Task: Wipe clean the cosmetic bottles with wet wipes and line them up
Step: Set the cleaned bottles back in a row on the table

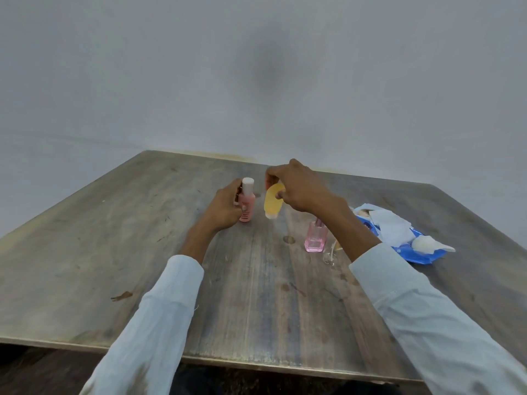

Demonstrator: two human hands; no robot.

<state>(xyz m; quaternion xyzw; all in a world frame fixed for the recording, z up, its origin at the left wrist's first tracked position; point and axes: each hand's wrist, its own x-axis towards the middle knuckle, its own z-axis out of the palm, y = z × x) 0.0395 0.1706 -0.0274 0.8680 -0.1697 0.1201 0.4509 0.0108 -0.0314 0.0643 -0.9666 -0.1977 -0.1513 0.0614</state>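
My left hand (pixel 226 208) grips a pink bottle (pixel 247 202) with a white cap, standing upright on the wooden table (pixel 256 295). Just to its right, my right hand (pixel 299 188) holds a yellow tube bottle (pixel 272 203) by its top end, cap down, touching or just above the table. A square clear-pink glass bottle (pixel 315 238) stands nearer me, right of centre. Beside it a small clear bottle (pixel 330 256) is partly hidden behind my right forearm.
A blue wet-wipe pack (pixel 413 253) lies at the right with crumpled white wipes (pixel 392 226) on top. The table's near edge runs below my sleeves. A plain grey wall stands behind the far edge.
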